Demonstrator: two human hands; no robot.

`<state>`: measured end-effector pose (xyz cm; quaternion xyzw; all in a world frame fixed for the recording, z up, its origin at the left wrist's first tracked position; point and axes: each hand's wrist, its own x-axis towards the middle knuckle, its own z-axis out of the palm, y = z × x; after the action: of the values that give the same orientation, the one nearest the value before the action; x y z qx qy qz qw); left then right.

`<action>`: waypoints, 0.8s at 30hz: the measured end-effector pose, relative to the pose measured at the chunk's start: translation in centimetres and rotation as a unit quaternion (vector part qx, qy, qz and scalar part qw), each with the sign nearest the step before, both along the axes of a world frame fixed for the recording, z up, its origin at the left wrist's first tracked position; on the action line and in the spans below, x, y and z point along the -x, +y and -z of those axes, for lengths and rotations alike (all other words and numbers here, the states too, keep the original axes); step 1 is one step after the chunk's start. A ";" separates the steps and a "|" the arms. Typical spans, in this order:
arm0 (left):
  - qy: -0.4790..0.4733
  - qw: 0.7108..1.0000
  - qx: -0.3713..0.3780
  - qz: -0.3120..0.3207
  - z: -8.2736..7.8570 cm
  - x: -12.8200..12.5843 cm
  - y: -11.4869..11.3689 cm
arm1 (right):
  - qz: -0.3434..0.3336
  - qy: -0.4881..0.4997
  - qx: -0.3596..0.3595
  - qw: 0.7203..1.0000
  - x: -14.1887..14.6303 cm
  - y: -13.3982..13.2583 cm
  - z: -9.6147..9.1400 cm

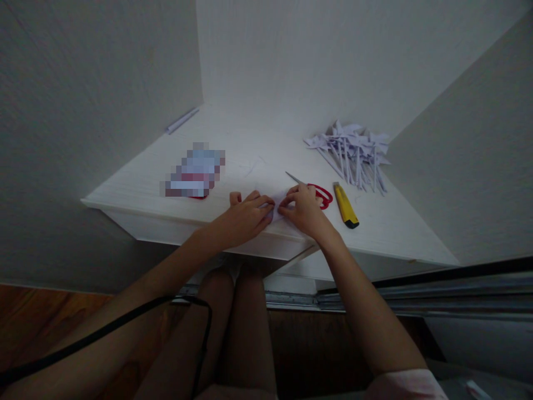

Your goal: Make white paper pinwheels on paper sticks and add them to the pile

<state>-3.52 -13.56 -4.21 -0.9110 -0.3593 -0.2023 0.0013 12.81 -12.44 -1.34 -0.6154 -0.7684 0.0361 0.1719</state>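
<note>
Near the white tabletop's (400, 228) front edge, the left hand (250, 214) and right hand (306, 208) hold a folded paper (279, 210) between them, fingers narrowly pinched. Red-handled scissors (328, 193) lie beside the right hand, then a yellow cutter (345, 205); farther back, piled paper shapes on sticks (353, 153).

Dim greyish light, white tabletop (266, 141) palest, dark shadow beneath, 1 pixelated patch (194, 172), wide-angle stretch toward edges
</note>
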 end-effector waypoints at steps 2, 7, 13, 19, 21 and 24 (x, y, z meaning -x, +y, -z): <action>-0.001 1.000 0.002 0.006 0.1 0.0 0.1 | 0.018 -0.014 0.013 1.000 0.2 0.0 -0.1; 0.003 1.000 -0.009 0.015 0.5 0.0 0.4 | 0.023 -0.016 0.027 0.999 0.4 0.0 -0.1; 0.021 0.999 -0.032 0.003 0.3 0.1 -0.1 | -0.018 0.042 0.026 0.999 -0.1 0.2 0.2; 0.023 0.999 -0.035 0.023 0.3 0.2 0.0 | -0.032 0.063 0.005 0.997 -0.4 0.3 0.7; 0.021 0.999 -0.035 0.029 0.4 0.2 0.2 | -0.045 0.070 -0.004 0.997 -0.6 0.5 0.9; 0.025 0.999 -0.031 0.027 0.5 0.3 0.2 | -0.067 0.096 -0.015 0.993 -1.3 0.6 1.0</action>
<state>-3.79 -13.37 -4.69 -0.9246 -0.3281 -0.1905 0.0334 14.07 -11.86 -2.31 -0.5538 -0.7881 0.0948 0.2514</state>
